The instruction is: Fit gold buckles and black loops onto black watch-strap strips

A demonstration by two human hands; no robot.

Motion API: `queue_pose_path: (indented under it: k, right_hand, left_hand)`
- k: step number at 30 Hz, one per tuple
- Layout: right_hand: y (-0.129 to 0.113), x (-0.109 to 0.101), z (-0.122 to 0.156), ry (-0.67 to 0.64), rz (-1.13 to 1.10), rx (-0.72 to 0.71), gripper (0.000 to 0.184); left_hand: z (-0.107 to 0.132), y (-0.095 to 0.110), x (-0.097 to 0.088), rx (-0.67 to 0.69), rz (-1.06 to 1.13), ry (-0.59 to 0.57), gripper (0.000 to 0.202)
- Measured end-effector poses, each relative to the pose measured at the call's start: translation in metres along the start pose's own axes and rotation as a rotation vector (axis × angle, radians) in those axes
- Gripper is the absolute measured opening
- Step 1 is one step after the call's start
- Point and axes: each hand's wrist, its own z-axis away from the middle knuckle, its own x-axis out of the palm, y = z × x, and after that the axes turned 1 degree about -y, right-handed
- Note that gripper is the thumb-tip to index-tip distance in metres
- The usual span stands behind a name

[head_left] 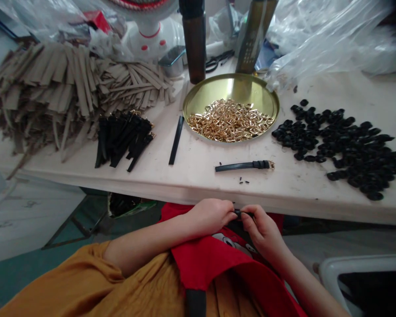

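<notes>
Both hands meet at the table's front edge, over a red apron. My left hand [218,215] pinches one end of a small black strap [238,212]; most of the strap is hidden by fingers. At its other end my right hand [262,225] is closed on the same strap. Just beyond them lies a finished-looking black strap [239,166] with a gold buckle [271,165] at its right end. Another plain black strap [176,141] rests further left. A round gold tray [214,88] holds a heap of small gold buckles [231,121].
Many black loops [359,149] are spread on the right of the table [191,182]. Bundled black straps [123,136] and piles of grey-brown strips [53,83] occupy the left. Behind stand a dark bottle [194,48], scissors [219,60], a white fan base [150,39] and plastic bags [330,39].
</notes>
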Motion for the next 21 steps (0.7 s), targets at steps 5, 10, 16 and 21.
queue_pose_path:
  k: [5, 10, 16, 21]
  right_hand:
    - [0.0, -0.006, 0.0, -0.063, 0.068, 0.018, 0.017]
    - [-0.002, -0.005, 0.003, -0.098, 0.141, -0.039, 0.017]
    - [0.005, -0.002, 0.011, -0.151, 0.071, -0.034, 0.017]
    - [0.01, -0.001, 0.021, -0.162, -0.061, 0.018, 0.02]
  left_hand:
    - [0.004, -0.008, -0.004, 0.019, -0.003, 0.004, 0.026]
    - [0.007, -0.007, 0.001, 0.017, -0.001, -0.043, 0.027]
    - [0.009, 0.003, 0.007, 0.021, 0.046, -0.105, 0.028]
    - [0.012, 0.006, 0.007, -0.001, 0.055, -0.119, 0.028]
